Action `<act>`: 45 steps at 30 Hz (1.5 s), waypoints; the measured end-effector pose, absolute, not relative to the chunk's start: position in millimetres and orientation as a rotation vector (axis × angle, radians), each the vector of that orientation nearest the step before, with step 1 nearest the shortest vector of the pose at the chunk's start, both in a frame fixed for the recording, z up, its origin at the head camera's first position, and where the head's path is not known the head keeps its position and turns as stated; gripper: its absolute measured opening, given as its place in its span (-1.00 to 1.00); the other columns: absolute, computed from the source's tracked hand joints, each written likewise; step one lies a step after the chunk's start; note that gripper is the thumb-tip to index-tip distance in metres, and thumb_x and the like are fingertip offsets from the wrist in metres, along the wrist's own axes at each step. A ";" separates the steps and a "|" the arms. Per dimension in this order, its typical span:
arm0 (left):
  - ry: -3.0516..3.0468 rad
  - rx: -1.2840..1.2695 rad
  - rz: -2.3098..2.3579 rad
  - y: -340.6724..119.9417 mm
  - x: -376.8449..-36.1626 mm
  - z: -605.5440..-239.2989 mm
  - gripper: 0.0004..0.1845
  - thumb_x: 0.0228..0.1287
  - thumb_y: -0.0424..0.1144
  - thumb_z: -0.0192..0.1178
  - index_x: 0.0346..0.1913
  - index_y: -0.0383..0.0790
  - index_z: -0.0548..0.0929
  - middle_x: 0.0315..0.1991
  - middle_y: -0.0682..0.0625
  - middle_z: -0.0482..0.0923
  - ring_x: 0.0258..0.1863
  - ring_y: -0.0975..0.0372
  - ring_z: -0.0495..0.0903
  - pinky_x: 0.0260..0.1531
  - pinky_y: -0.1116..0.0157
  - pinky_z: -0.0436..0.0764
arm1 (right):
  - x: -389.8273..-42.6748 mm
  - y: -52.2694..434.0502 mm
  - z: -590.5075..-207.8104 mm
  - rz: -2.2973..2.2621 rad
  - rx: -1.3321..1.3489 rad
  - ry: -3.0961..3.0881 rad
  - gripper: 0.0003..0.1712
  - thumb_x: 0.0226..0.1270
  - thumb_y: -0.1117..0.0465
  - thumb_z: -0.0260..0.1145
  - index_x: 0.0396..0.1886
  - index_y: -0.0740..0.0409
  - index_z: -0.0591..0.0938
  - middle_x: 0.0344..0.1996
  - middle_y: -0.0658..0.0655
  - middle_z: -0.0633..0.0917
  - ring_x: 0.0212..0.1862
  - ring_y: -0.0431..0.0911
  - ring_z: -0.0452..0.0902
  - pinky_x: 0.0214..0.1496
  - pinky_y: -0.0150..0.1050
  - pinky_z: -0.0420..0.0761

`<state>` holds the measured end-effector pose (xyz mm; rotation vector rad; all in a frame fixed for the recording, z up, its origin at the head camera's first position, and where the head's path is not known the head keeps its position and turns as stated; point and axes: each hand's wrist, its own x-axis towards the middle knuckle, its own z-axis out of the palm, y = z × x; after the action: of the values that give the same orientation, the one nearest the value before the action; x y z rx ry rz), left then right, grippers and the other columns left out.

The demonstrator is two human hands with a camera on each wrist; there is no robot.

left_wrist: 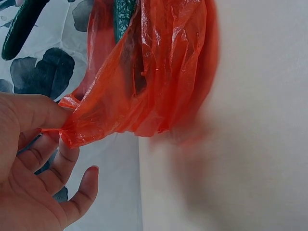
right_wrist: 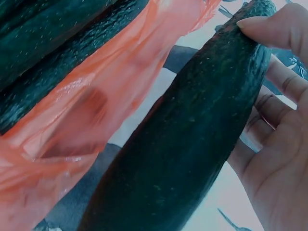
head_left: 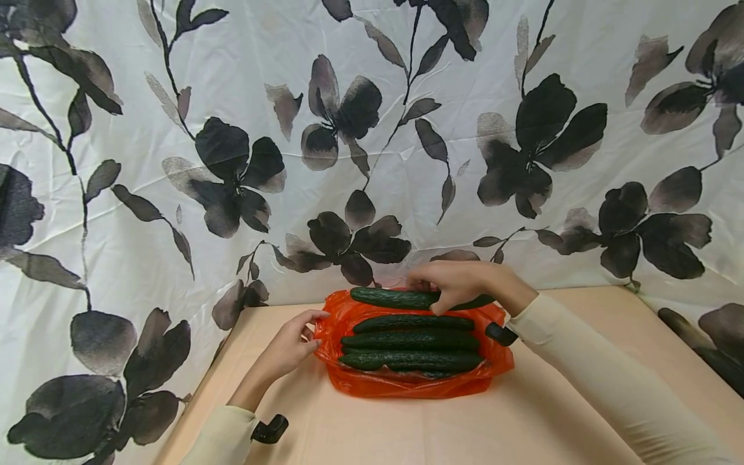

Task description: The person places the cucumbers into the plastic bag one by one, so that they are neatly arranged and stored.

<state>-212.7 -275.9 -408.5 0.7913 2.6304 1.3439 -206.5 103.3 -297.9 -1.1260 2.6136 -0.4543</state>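
Observation:
My right hand (head_left: 459, 281) grips a dark green cucumber (head_left: 389, 298) over the far side of an orange-red plastic bag (head_left: 407, 389). In the right wrist view the thumb lies on top of this cucumber (right_wrist: 187, 125) and the fingers wrap its far side. Several more cucumbers (head_left: 413, 339) lie side by side in the spread bag. At the bag's left end, my left hand (head_left: 293, 342) pinches the rim. The left wrist view shows the plastic (left_wrist: 72, 137) between thumb and forefinger, with the other fingers loosely bent.
The bag rests on a pale tan tabletop (head_left: 349, 433). Behind the table hangs a white cloth (head_left: 430, 194) printed with dark flowers, close beyond the bag. A black strap-like device (head_left: 270, 429) sits at the left wrist, and another (head_left: 501, 334) at the right.

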 end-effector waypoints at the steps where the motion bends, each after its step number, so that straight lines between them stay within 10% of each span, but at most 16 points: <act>1: 2.630 0.792 1.344 -276.2 -212.7 -408.7 -0.42 0.14 -0.64 0.20 0.25 -0.23 0.57 -0.03 -0.14 0.54 -0.38 0.16 0.49 -0.53 0.38 0.51 | -206.9 101.4 -298.6 -0.464 -1.132 2.605 -0.60 0.17 0.25 0.40 -0.02 -0.13 0.52 -0.25 -0.08 0.52 -0.21 -0.10 0.43 -0.15 -0.22 0.49; 45: 2.599 0.810 1.335 -283.6 -211.8 -408.6 -0.42 0.14 -0.64 0.19 0.25 -0.23 0.57 -0.01 -0.15 0.53 -0.38 0.16 0.49 -0.52 0.38 0.51 | -220.2 58.9 -340.7 -0.537 -1.062 2.538 -0.49 0.27 0.23 0.43 0.21 -0.07 0.54 -0.07 -0.10 0.59 -0.04 -0.12 0.52 0.10 -0.09 0.58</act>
<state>-211.8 -283.6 -408.6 0.8105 2.5988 1.3353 -220.2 58.9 -340.7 -1.0620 2.5385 -0.5367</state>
